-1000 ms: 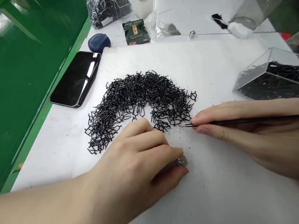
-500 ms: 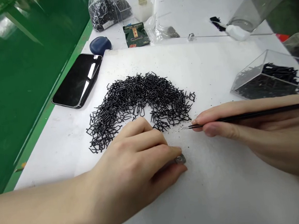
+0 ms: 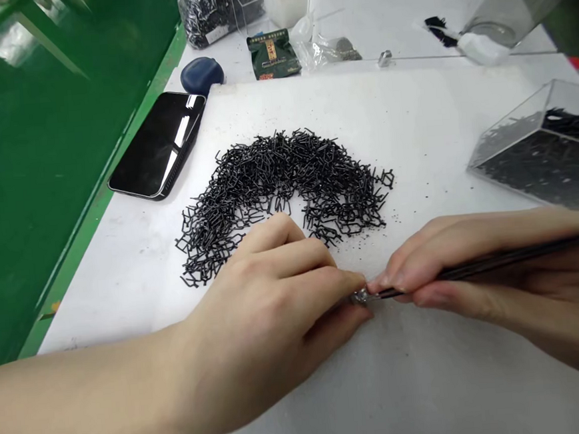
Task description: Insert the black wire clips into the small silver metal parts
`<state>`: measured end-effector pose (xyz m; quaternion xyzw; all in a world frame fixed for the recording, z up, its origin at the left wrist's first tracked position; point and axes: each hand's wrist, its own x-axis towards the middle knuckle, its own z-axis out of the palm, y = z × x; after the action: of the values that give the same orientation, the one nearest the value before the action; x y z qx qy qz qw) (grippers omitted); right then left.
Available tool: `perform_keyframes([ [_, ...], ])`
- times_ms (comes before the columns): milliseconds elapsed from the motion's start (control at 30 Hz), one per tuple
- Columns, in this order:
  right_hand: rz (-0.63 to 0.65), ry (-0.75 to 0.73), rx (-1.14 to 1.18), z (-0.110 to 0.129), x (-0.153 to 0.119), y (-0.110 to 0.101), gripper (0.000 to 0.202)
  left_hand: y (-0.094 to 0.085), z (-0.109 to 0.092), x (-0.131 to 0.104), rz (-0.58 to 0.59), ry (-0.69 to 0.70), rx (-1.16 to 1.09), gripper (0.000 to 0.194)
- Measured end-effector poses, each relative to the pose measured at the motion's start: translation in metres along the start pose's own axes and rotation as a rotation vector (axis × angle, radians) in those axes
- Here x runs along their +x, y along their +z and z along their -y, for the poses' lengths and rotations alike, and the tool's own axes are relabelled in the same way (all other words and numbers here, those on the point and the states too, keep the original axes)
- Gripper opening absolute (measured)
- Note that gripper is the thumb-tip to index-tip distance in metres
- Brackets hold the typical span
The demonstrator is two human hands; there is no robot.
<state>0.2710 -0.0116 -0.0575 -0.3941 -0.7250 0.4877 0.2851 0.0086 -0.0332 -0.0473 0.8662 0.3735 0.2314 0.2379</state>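
Observation:
My left hand (image 3: 272, 325) pinches a small shiny metal part (image 3: 360, 296) between thumb and forefinger, low over the white work surface (image 3: 407, 381). Black tweezers (image 3: 503, 260) are held by my right hand (image 3: 489, 275), and their tips touch or nearly touch the metal part; fingers partly cover that spot. Beyond my hands, many small black forked pieces (image 3: 285, 164) form an arched pile, its inner edge near the knuckles of my left hand.
A black phone (image 3: 158, 147) and a dark blue case (image 3: 201, 75) lie at the left. Behind are a green packet (image 3: 273, 54) and a plastic bag of black pieces (image 3: 213, 12). A clear box (image 3: 538, 137) of black pieces stands right, below a clear container (image 3: 509, 12).
My right hand has brought the tweezers down to the metal part in my left hand. The view has shifted slightly, and the tweezer tips are no longer beside the pile.

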Motion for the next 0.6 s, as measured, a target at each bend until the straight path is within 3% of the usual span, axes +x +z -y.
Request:
perform_keyframes([
  [400,-0.009,0.004,0.011,-0.0009,-0.003,-0.0019,0.019,0.0008,0.0,0.0025,0.008,0.008,-0.011,0.017],
  [600,0.011,0.003,-0.001,0.0,-0.0018,-0.0018,0.025,0.0008,0.001,-0.0007,-0.007,0.017,-0.01,0.016],
])
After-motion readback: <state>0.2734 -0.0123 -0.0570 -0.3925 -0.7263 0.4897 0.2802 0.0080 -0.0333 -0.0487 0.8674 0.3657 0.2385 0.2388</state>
